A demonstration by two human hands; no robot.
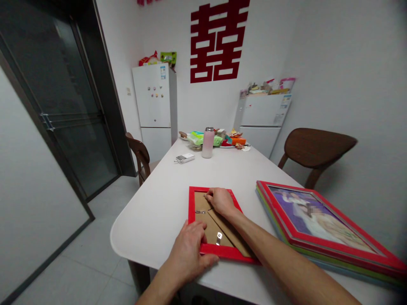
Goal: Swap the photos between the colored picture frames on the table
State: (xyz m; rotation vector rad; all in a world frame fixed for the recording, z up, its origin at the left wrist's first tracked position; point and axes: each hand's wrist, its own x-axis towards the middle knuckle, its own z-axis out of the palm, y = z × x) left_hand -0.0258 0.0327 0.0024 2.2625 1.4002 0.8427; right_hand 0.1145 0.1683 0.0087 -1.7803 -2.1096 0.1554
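Far left is just a dark glass door [63, 106] and open floor, then a wooden chair [140, 154] tucked against the left side of the white bench [152, 212]. There's a lot of bare bench top on that left side, with nothing between its rounded near corner and the phone [185, 158] and pink bottle [207, 143] way at the far end.

The left hand [187, 250] lies flat, fingers spread loosely over the near left corner of the red frame [191, 207]. My guess is it's pinning the frame so it doesn't skate around. The frame sits face down near the bench's near edge, brown backing board [211, 231] up, with a little metal tab [219, 238] showing on the board.

The right hand [221, 201] reaches across to the frame's far edge, fingers curled with the tips down on the backing. I can't tell if it's pinching a clip or only pushing on one, since the fingers hide it.

Just right of that, apart from the red frame, is a stack of frames [321, 224] lying face up, and it runs close to the right side of the bench. So there's not much room to slide rightward and way more to the left. Behind it stands another chair [318, 148].
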